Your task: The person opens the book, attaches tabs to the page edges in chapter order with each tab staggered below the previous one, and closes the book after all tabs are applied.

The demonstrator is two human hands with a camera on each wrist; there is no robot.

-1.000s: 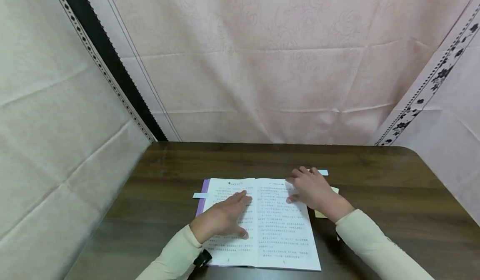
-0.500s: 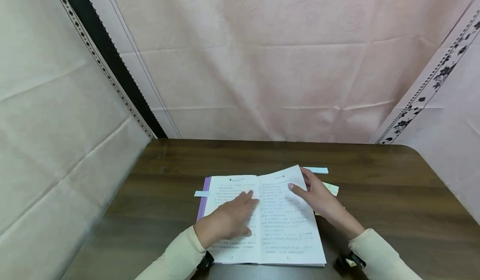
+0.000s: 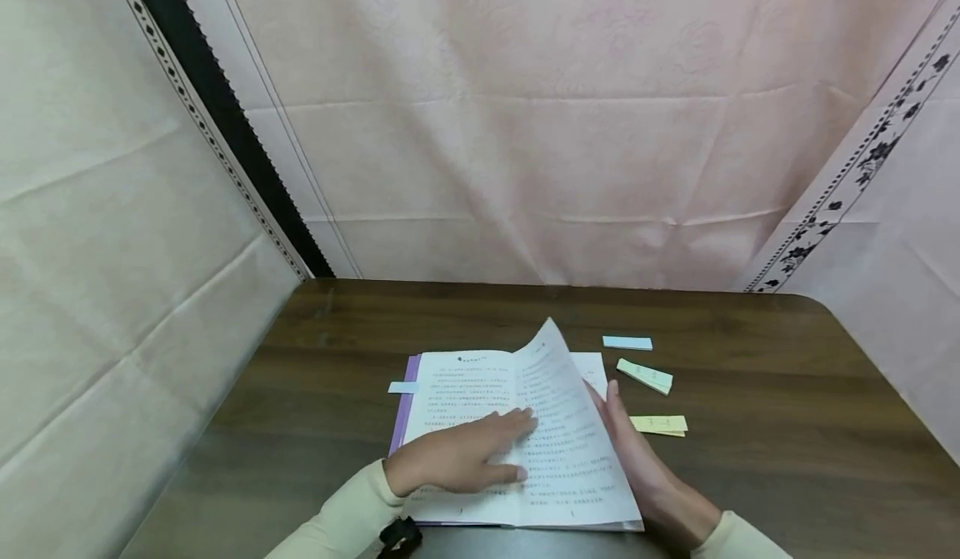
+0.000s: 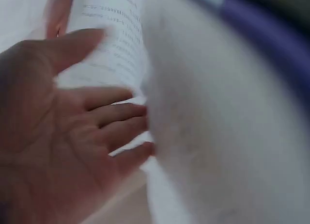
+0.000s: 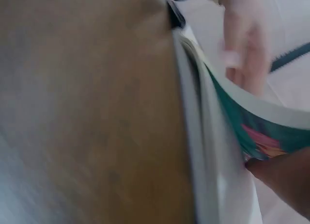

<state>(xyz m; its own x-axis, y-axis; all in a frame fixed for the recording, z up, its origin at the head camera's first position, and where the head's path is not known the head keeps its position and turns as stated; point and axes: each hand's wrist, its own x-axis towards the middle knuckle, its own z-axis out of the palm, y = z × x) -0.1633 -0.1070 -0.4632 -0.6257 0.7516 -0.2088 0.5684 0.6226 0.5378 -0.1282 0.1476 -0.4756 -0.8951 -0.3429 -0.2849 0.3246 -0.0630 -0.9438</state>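
left hand (image 3: 461, 457): extending straight fingers over fold (image 3: 515, 382)
right hand (image 3: 643, 467): pushing page (image 3: 573, 434), straight-fingered, partly hidden
crease risk: left fingertips possibly blocking page

- Head: looks fwd + down from above near side of table (image 3: 750, 359), farthest back of the 3; takes in whole open book (image 3: 457, 384) low in centre, plus cloth (image 3: 525, 126) across approx. upper half.
- L wrist: sits v. close, looks past left fingers (image 4: 123, 111) onto pages (image 4: 109, 13), turned vs. head view; purple cover edge (image 4: 271, 37) at upper R; partly blurred.
- R wrist: also v. close, looks low along book's near edge twd left fingers, table at L, right fingers (image 5: 283, 180) at lower R; blurred.
- Head + L wrist: share pages, left fingers.
- Head + R wrist: share near edge, table, left fingers.
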